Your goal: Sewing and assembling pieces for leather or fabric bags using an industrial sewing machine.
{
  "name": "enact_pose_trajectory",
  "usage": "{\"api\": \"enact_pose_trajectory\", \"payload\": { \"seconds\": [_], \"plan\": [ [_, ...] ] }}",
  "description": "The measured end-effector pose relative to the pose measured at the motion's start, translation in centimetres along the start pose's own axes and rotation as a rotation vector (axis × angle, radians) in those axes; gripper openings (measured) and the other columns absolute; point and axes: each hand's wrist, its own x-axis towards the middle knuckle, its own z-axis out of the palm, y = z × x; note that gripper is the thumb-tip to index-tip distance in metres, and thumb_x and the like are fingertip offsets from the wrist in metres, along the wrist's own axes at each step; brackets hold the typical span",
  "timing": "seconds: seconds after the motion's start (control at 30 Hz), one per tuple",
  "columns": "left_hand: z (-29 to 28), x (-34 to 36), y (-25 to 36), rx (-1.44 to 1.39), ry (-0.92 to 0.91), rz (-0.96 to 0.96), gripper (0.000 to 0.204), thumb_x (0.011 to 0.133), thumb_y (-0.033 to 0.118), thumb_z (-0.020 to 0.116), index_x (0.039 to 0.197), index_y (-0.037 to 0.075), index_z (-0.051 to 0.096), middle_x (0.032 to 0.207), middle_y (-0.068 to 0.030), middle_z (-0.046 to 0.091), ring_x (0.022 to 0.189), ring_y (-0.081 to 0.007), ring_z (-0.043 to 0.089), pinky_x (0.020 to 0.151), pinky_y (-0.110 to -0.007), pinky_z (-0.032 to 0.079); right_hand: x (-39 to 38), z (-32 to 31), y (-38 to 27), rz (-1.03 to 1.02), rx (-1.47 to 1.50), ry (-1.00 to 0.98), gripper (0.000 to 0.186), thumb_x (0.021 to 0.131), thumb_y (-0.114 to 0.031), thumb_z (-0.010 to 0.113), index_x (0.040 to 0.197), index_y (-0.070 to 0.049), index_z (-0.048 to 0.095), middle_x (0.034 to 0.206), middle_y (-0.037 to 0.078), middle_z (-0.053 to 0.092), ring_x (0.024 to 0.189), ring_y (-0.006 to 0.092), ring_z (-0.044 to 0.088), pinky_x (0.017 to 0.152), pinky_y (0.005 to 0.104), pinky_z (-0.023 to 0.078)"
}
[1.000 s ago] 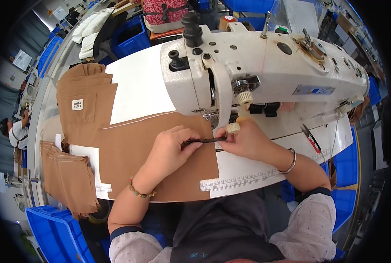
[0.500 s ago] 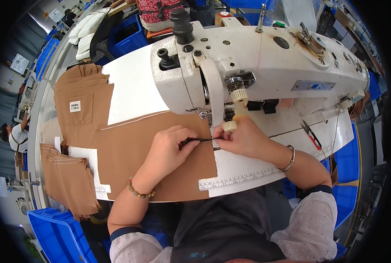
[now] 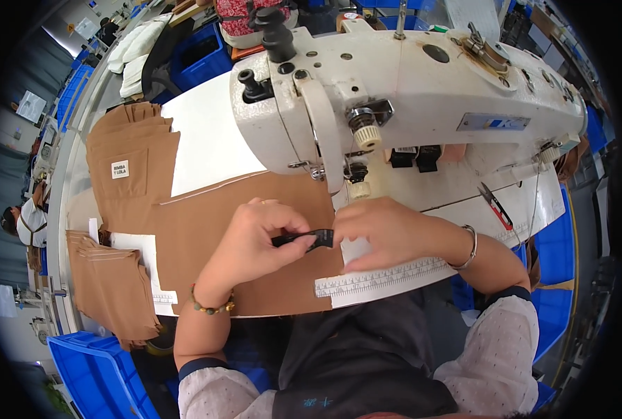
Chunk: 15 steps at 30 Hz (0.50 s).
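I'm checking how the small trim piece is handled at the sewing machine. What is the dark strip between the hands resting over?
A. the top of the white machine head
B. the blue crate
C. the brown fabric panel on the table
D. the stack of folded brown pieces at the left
C: the left hand and right hand pinch the dark strip just above the brown fabric panel, in front of the sewing machine.

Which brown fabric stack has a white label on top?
The far-left stack, beside the sewing machine. The near stack at the table edge shows none.
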Motion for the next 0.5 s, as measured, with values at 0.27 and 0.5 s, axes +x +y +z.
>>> {"api": "enact_pose_trajectory", "payload": {
  "seconds": [0.27, 0.5],
  "plan": [
    [-1.7, -2.3, 4.4, -0.292, -0.196, -0.004, 0.012, 0.076, 0.008, 0.083, 0.076, 0.009, 0.071, 0.071, 0.0001, 0.068, 0.066, -0.0155, 0.061, 0.071, -0.03, 0.045, -1.2, 3.8, 1.2, -0.715, -0.852, 0.134, 0.008, 0.076, -0.014, 0.065, 0.076, -0.009, 0.059, 0.073, 0.001, 0.053, 0.075, 0.0143, 0.059, 0.056, 0.0292, 0.049],
    [4.0, -3.7, 5.6, -0.356, -0.453, 0.15, 0.008, 0.083, 0.016, 0.079, 0.083, 0.013, 0.071, 0.078, 0.0039, 0.069, 0.077, -0.0166, 0.064, 0.08, -0.032, 0.043, -0.3, 3.2, 2.3, -0.611, -0.586, 0.211, 0.009, 0.081, -0.02, 0.067, 0.078, -0.013, 0.064, 0.074, -0.001, 0.057, 0.073, 0.0169, 0.063, 0.057, 0.0298, 0.05]
  ]
}}
